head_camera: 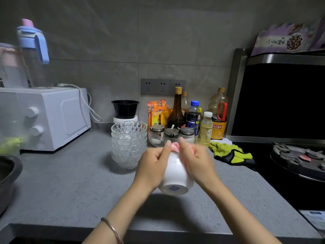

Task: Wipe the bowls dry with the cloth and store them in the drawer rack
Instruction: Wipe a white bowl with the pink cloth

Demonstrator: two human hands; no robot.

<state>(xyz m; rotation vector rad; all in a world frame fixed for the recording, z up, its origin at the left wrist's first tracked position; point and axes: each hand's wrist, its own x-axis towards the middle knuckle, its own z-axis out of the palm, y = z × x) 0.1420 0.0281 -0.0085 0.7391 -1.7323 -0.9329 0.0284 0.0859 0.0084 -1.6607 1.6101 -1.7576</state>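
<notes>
Above the middle of the counter (70, 182), near its front edge, both hands hold one white bowl (175, 175) in the air. Its foot is turned toward the camera and its mouth away. The left hand (152, 166) grips the bowl's side with curled fingers, I think to steady it. The right hand (196, 162) clutches the pink cloth (175, 147) and presses it on the opposite wall and rim, so that side gets dried. A stack of glass bowls (129, 143) stands just beside, toward the back edge, probably the next to be wiped. The drawer rack is not in view.
</notes>
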